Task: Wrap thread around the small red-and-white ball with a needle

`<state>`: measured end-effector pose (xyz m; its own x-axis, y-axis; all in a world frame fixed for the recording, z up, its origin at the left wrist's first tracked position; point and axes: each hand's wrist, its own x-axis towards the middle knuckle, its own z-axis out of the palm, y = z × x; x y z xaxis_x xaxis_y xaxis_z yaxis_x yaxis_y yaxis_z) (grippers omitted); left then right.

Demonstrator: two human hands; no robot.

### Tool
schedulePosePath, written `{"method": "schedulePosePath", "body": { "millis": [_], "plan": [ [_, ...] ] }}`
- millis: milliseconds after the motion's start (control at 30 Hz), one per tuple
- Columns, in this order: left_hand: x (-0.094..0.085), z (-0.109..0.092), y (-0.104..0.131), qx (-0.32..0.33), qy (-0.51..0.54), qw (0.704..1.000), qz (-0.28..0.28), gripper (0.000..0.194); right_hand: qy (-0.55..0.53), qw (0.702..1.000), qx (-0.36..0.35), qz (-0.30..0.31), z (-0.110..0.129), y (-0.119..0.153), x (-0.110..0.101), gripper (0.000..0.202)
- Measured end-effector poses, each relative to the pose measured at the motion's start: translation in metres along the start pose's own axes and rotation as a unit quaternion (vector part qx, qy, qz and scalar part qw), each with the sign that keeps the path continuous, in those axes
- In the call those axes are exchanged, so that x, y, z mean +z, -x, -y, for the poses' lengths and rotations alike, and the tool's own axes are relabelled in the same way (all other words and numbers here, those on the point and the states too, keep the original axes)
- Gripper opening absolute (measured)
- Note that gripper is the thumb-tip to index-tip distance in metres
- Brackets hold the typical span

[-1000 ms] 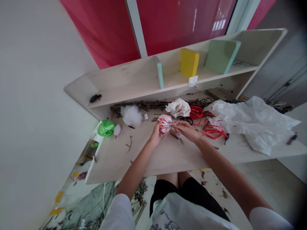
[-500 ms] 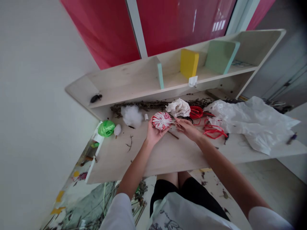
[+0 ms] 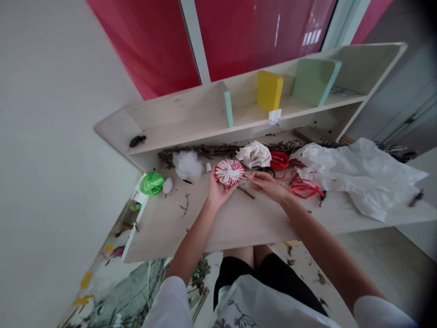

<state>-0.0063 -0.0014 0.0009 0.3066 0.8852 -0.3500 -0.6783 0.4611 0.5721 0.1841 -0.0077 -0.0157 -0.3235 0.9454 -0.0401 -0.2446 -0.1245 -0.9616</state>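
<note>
A round ball wound with red and white yarn (image 3: pixel 229 172) rests in my left hand (image 3: pixel 217 190), whose fingers curl round its left side and underside. To the right of it, my right hand (image 3: pixel 264 182) is closed in a pinch on a strand of white yarn (image 3: pixel 245 177) that runs to the ball. Both hands are above the pale wooden desk (image 3: pixel 239 223). Just beyond the right hand lies a crumpled piece of whitish paper or cloth (image 3: pixel 254 155). A thin brown twig (image 3: pixel 246 193) lies on the desk below the hands.
White fluffy stuffing (image 3: pixel 187 166), a small white spool (image 3: pixel 208 167) and a green ball of ribbon (image 3: pixel 152 183) lie left. Red cord (image 3: pixel 305 187) and a clear plastic bag (image 3: pixel 368 173) lie right. A shelf (image 3: pixel 184 130) with dividers and dried stems (image 3: pixel 205 149) stand behind.
My right hand has moved slightly left and down, closer to the yarn ball. The ball in my left hand has shifted a little to the left.
</note>
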Motion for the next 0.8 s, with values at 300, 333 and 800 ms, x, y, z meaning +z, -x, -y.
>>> {"method": "schedulePosePath", "body": {
  "millis": [300,333,800],
  "plan": [
    [-0.003,0.0,0.0,0.018,-0.014,1.0,0.012,0.063,0.031,0.999,-0.021,-0.021,-0.001,0.0,-0.001,0.039],
    [-0.004,0.001,-0.001,0.012,-0.017,1.0,0.005,0.059,0.027,0.999,-0.023,-0.029,0.0,0.0,-0.001,0.04],
    [-0.005,0.011,-0.007,0.006,-0.051,0.999,-0.014,0.048,-0.043,0.996,-0.042,-0.069,0.009,0.002,-0.001,0.042]
  ]
}}
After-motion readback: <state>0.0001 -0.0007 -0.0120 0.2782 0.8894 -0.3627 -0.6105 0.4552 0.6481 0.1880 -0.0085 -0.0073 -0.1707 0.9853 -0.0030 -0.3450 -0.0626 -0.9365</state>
